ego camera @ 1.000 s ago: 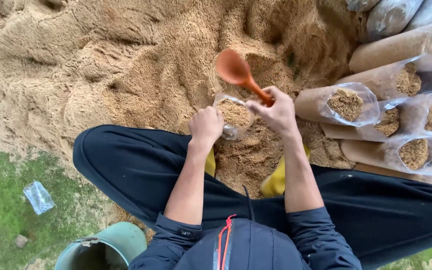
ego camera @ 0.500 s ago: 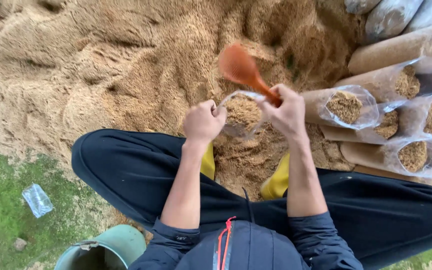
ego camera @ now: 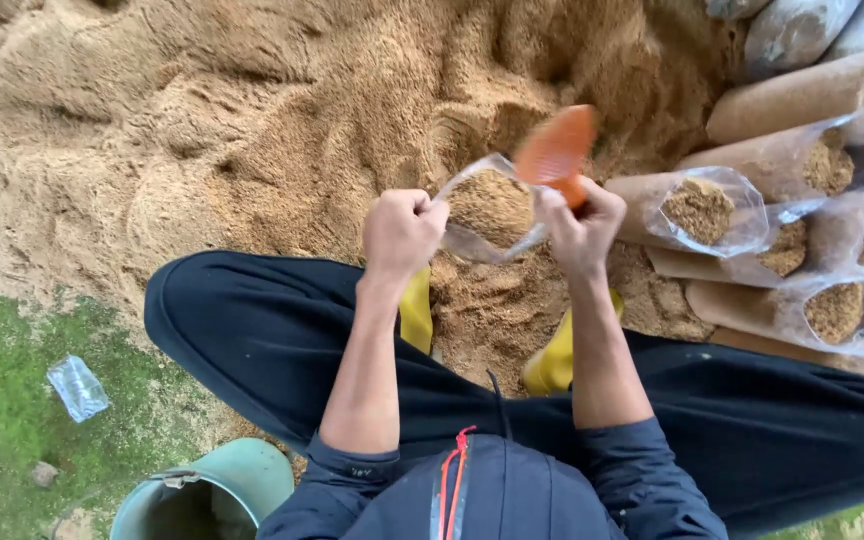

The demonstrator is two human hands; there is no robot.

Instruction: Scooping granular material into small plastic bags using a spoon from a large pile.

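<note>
Soft, even daylight falls without hard shadows. The orange scoop (ego camera: pixel 556 152) is motion-blurred; the sawdust (ego camera: pixel 252 120) stays fairly sharp, and the bags (ego camera: pixel 812 210) show faint glare.

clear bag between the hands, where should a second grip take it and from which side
Take the clear bag by its open rim, from above. The left hand and right hand pinch opposite rim edges, its body sags full of sawdust.
</note>
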